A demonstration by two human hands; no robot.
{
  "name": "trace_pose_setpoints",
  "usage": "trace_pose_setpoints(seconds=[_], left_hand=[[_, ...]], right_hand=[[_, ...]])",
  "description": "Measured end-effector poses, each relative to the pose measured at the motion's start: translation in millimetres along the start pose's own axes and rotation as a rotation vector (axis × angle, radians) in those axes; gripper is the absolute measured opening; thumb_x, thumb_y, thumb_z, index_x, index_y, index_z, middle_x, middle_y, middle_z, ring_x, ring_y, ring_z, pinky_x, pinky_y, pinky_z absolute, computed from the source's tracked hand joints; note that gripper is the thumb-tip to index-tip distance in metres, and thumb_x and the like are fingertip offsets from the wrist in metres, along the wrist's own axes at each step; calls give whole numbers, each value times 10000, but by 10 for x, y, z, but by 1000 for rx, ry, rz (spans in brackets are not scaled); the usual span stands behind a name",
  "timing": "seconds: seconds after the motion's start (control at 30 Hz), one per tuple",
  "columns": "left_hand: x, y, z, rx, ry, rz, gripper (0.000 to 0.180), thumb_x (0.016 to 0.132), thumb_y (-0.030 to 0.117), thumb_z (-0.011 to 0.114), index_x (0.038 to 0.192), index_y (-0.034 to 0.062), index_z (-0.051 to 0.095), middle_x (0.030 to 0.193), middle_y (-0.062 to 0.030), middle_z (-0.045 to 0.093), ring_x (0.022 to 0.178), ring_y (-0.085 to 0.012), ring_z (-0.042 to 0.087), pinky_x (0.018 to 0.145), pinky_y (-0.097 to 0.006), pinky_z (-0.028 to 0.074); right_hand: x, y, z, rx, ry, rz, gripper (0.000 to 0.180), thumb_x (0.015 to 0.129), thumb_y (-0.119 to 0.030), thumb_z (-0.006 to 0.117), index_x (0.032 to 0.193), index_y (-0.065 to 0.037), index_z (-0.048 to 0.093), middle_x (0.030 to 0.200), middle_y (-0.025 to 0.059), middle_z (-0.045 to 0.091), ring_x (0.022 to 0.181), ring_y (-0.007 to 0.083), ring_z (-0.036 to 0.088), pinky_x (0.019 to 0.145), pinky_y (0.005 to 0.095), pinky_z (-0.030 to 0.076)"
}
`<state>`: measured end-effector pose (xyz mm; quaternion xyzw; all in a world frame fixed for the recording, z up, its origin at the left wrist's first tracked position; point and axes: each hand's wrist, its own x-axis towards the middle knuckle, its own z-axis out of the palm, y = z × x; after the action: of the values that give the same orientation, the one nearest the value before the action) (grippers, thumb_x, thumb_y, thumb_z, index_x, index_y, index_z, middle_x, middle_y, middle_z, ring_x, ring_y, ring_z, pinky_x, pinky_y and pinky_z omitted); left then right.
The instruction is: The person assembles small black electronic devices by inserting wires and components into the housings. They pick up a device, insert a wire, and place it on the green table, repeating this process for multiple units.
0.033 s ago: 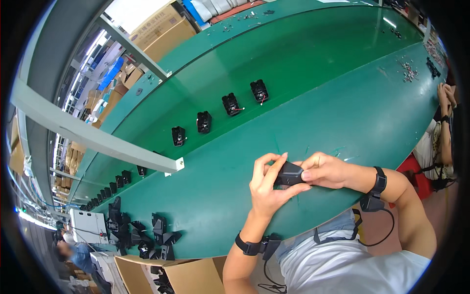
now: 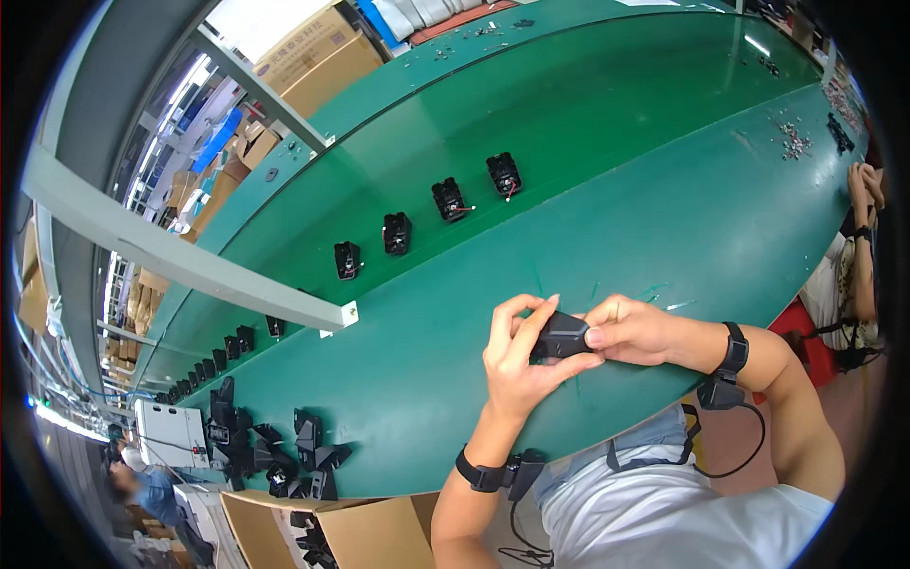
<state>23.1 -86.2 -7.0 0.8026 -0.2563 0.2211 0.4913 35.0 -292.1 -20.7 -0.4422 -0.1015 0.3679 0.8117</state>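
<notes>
Casing point(image 2: 563, 336), black, held between left grip point(image 2: 515, 373) and right grip point(image 2: 629, 331)

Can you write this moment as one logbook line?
left hand: holds black angular plastic-looking casing | right hand: holds its right end | beneath: smooth green tabletop | tabletop's left: black angular parts

Bright, fairly even light fills the room around me; white tubes point(image 2: 71, 425) glow at far left, and 1 short glare streak point(image 2: 756, 45) marks the green belt point(image 2: 616, 104). The near worktop point(image 2: 427, 398) looks crisp, the distant person point(image 2: 156, 493) soft. Straight edges bow toward the black rim.
</notes>
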Motion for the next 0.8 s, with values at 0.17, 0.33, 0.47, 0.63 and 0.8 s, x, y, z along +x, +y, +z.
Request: trace_pose_setpoints(seconds=[0.17, 0.33, 0.47, 0.63, 0.8], left_hand=[[-18, -48, -87, 70, -8, -27, 781, 726, 448, 864, 1320, 16, 598, 1293, -175, 512, 1021, -266, 630, 878, -392, 540], [-262, 46, -1156, 531, 120, -59, 401, 843, 236, 764, 1168, 30, 647, 1170, -160, 630, 1017, -303, 624, 867, -384, 510], [-963, -167, -2339, 1152, 232, -310, 597, 796, 327, 794, 1253, 12, 574, 1173, -208, 608, 1121, -395, 555, 985, -484, 435], [-1581, -107, -2613, 1307, 66, -508, 821, 704, 418, 840, 1361, 44, 521, 1259, -209, 560, 1221, -446, 471, 1047, -529, 391], [-2020, -221, -2423, 1281, 166, -544, 531, 840, 259, 733, 1283, 26, 555, 1377, -229, 470, 1326, -474, 362, 1066, -575, 353]], right_hand=[[85, -168, 219, -337, 164, -217, 164, 861, -126, 744, 880, 37, 757, 1249, 206, 637, 1081, 245, 623, 1004, 381, 463], [399, -873, 134, -1226, 348, -624, 272, 719, -161, 811, 894, 38, 749, 1274, 221, 634, 1024, 279, 663, 950, 396, 495], [738, -1302, -585, -1470, 551, -534, 290, 701, -166, 814, 877, 52, 741, 1274, 271, 615, 940, 313, 690, 881, 381, 523], [1197, -1259, -1340, -1791, 508, -511, 238, 688, -262, 820, 746, -44, 746, 922, 161, 728, 1190, 345, 596, 948, 446, 503], [1427, -1065, -1088, -1742, 522, -462, 234, 686, -237, 844, 833, -71, 768, 1328, 154, 575, 1132, 321, 604, 941, 405, 516]])
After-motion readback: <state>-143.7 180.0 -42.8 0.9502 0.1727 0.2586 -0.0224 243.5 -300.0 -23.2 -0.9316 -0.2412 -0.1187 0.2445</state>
